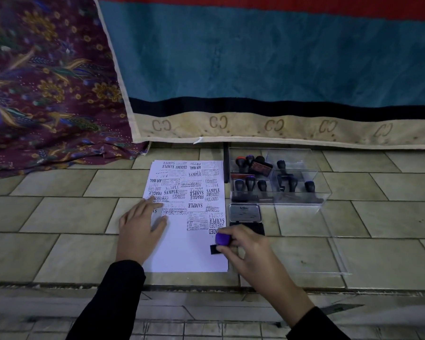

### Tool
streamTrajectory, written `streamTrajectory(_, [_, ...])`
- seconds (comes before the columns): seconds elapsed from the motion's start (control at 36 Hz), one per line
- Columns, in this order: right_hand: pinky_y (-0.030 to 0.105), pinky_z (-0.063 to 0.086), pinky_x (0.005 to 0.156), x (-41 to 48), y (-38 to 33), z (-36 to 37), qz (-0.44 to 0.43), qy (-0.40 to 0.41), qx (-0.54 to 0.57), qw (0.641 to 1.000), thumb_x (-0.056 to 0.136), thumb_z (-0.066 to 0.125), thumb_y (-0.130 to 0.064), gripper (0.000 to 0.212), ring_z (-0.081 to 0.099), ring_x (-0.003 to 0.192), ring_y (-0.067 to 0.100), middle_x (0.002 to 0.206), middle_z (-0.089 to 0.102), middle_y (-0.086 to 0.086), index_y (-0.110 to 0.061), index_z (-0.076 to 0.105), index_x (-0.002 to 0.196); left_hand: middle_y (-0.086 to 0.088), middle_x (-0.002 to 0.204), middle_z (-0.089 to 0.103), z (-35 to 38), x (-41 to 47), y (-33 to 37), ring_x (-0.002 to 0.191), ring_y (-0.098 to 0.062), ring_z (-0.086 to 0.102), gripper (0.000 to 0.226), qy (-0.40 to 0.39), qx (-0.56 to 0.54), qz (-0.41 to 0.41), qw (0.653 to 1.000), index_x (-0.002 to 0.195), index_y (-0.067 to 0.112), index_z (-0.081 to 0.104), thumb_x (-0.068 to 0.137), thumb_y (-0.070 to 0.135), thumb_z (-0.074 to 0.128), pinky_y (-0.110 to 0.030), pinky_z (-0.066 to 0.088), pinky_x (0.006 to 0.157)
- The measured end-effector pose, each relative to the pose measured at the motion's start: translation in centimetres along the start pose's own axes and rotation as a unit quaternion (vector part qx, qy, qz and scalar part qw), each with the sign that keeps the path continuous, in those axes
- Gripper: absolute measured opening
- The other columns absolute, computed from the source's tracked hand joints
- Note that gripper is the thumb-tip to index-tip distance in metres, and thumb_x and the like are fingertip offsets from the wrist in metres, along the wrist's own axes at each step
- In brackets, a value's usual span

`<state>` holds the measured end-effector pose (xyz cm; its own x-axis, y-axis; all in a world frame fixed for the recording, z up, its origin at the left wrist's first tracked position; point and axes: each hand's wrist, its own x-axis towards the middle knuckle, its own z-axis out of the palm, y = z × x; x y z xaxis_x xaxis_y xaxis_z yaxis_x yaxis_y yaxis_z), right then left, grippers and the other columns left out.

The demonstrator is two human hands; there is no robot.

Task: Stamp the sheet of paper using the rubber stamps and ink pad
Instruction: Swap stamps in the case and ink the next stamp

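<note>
A white sheet of paper [187, 251] lies on the tiled floor, its upper half crowded with black stamp marks. My left hand [140, 224] rests flat on the sheet's left edge with fingers spread. My right hand [245, 251] grips a rubber stamp with a purple top [222, 239]; its black base [216, 249] is down on the paper near the right edge. The open ink pad [245, 213] sits just right of the paper, its lid standing up and its pad partly hidden behind my right hand.
A clear plastic box [277, 177] with several black-handled stamps stands behind the ink pad. Its clear lid [339, 253] lies flat on the tiles to the right. A blue rug and patterned purple cloth hang at the back. A step edge runs below the paper.
</note>
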<state>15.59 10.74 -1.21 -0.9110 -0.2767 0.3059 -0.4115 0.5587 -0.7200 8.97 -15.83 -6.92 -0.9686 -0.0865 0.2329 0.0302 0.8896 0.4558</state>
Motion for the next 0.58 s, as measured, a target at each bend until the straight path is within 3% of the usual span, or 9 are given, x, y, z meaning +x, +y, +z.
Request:
streamTrajectory(0.08, [0.027,0.054,0.077,-0.2,-0.1,0.2,-0.002,-0.012,0.0,1.0,0.086,0.067,-0.018,0.026,0.064,0.084,0.008,0.105,0.062,-0.003,-0.014,0.062,0.111,0.012,0.141,0.048,0.0,0.0,0.0,0.134,-0.011,0.037,0.029,-0.001,0.001,-0.003,1.0,0.117,0.034,0.057,0.089,0.033,0.062,-0.037,0.021,0.106])
streamTrajectory(0.25, [0.007,0.044,0.074,-0.5,-0.5,0.7,-0.019,-0.022,-0.023,0.999,0.085,0.067,-0.014,0.021,0.058,0.082,0.001,0.102,0.063,-0.002,-0.011,0.063,0.106,0.012,0.142,0.048,-0.1,-0.1,0.2,0.134,-0.011,0.037,0.029,-0.001,0.002,-0.002,1.0,0.118,0.034,0.057,0.089,0.034,0.06,-0.036,0.021,0.106])
streamTrajectory(0.39, [0.005,0.043,0.075,-0.5,-0.6,0.7,-0.018,-0.027,-0.019,0.999,0.083,0.069,-0.013,0.021,0.058,0.081,0.003,0.099,0.062,-0.002,-0.01,0.063,0.104,0.012,0.142,0.048,-0.1,0.0,0.1,0.134,-0.011,0.036,0.029,-0.004,0.006,0.002,1.0,0.119,0.034,0.056,0.089,0.034,0.06,-0.035,0.02,0.106])
streamTrajectory(0.47, [0.013,0.05,0.075,-0.5,-0.1,0.4,0.018,0.018,0.028,0.999,0.082,0.071,-0.018,0.023,0.062,0.083,0.003,0.099,0.063,-0.004,-0.016,0.064,0.104,0.012,0.142,0.048,-0.1,0.0,0.0,0.134,-0.011,0.037,0.029,-0.003,0.006,0.003,1.0,0.119,0.034,0.056,0.09,0.034,0.06,-0.036,0.021,0.106])
streamTrajectory(0.58, [0.012,0.053,0.075,0.0,1.0,-1.4,0.061,0.129,0.075,0.987,0.079,0.074,-0.016,0.033,0.064,0.086,-0.005,0.098,0.066,-0.011,-0.023,0.063,0.109,0.013,0.141,0.048,0.0,-0.1,0.0,0.133,-0.01,0.037,0.029,-0.001,0.005,0.001,1.0,0.118,0.034,0.056,0.089,0.034,0.06,-0.035,0.021,0.106])
